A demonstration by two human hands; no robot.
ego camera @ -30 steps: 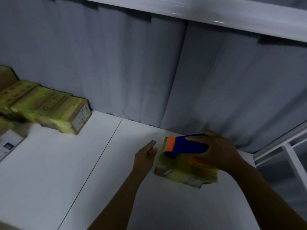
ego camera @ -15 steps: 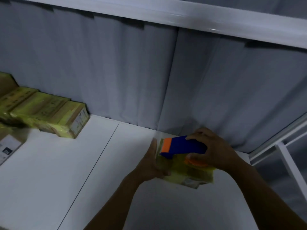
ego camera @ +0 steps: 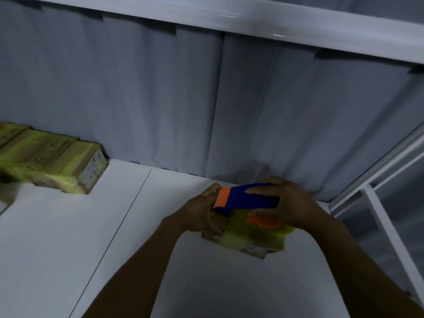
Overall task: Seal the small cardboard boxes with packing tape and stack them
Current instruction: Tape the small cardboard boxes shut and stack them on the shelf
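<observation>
A small cardboard box [ego camera: 243,241], banded in yellow tape, lies on the white table [ego camera: 68,237] close to the grey curtain [ego camera: 160,99]. Its top is largely covered. Its left end is gripped by the left hand [ego camera: 202,214]. A blue and orange tape dispenser [ego camera: 250,199] is grasped from above by the right hand [ego camera: 289,203] and held on the box, its roll mostly concealed. 1 row of taped boxes [ego camera: 57,161] is cut off at the left edge, and its labels cannot be read.
</observation>
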